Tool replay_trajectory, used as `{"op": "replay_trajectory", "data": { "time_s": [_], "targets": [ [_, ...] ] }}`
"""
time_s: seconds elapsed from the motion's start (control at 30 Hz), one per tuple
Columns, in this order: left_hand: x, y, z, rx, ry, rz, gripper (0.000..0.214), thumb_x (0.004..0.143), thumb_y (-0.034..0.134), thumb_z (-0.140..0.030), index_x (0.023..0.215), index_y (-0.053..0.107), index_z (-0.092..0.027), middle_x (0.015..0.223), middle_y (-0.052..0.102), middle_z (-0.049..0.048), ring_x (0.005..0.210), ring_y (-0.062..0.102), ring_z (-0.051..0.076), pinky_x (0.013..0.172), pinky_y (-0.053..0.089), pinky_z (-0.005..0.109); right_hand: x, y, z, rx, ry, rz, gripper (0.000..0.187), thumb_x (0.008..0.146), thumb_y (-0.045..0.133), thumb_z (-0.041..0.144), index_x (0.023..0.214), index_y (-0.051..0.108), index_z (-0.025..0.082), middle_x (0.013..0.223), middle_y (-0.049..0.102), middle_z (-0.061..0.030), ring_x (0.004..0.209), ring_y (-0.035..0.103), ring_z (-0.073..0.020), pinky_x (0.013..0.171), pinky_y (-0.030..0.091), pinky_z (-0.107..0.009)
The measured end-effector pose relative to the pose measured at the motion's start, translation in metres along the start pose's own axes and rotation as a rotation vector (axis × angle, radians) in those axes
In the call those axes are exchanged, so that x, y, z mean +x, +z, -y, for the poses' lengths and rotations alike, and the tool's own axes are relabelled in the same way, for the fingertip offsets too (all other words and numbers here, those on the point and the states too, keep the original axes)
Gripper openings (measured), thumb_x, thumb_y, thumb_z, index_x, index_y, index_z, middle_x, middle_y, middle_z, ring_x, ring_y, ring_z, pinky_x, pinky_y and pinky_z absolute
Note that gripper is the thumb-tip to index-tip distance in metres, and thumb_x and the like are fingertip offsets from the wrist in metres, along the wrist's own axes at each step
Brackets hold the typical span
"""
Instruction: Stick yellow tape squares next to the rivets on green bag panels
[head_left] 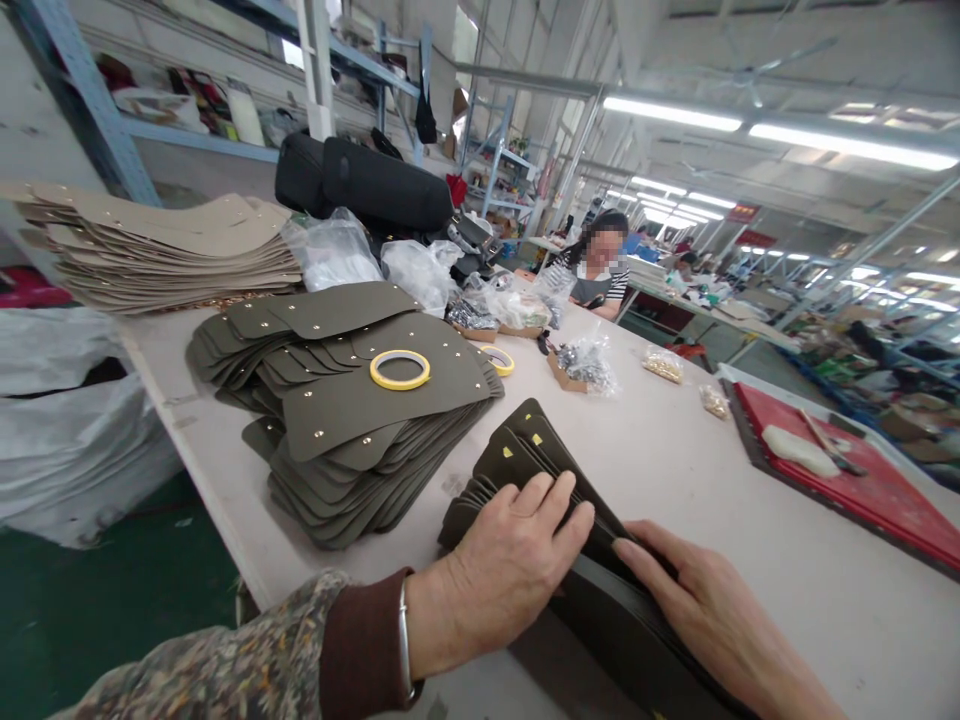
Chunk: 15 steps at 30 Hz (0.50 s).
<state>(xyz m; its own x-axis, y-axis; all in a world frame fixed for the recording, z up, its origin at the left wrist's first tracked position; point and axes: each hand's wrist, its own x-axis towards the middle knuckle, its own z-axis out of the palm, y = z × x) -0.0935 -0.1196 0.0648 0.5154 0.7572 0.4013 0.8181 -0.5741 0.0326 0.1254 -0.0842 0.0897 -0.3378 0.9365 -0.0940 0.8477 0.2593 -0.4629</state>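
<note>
A fanned stack of dark olive leather pieces with small brass studs lies on the white table right in front of me. My left hand rests on top of the stack, fingers curled over its edges. My right hand lies flat along the stack's right side, fingers stretched out and touching the dark pieces.
A large pile of the same olive pieces carries a yellow tape roll; a second roll lies behind. Tan pieces are stacked far left. Bags of hardware, a red mat and a seated person are beyond.
</note>
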Motion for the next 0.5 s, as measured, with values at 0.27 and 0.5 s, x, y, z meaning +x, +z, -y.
{"op": "replay_trajectory", "data": {
  "time_s": [0.27, 0.5],
  "targets": [
    [-0.001, 0.002, -0.001, 0.002, 0.002, 0.007, 0.045, 0.092, 0.048, -0.025, 0.133, 0.043, -0.010, 0.118, 0.057, 0.0121, 0.108, 0.050, 0.028, 0.090, 0.045, 0.040, 0.003, -0.004, 0.008, 0.023, -0.027, 0.000, 0.041, 0.096, 0.036, 0.050, 0.085, 0.067, 0.024, 0.081, 0.074, -0.0012, 0.073, 0.067, -0.0201, 0.069, 0.049, -0.027],
    [0.006, 0.004, 0.002, -0.008, 0.002, 0.021, 0.054, 0.082, 0.067, -0.039, 0.124, 0.049, -0.010, 0.128, 0.052, 0.0133, 0.113, 0.048, 0.029, 0.095, 0.043, 0.041, -0.001, 0.001, 0.012, 0.015, -0.053, 0.005, 0.040, 0.094, 0.039, 0.050, 0.092, 0.070, 0.024, 0.093, 0.075, -0.0045, 0.080, 0.069, -0.0232, 0.073, 0.051, -0.027]
  ]
}}
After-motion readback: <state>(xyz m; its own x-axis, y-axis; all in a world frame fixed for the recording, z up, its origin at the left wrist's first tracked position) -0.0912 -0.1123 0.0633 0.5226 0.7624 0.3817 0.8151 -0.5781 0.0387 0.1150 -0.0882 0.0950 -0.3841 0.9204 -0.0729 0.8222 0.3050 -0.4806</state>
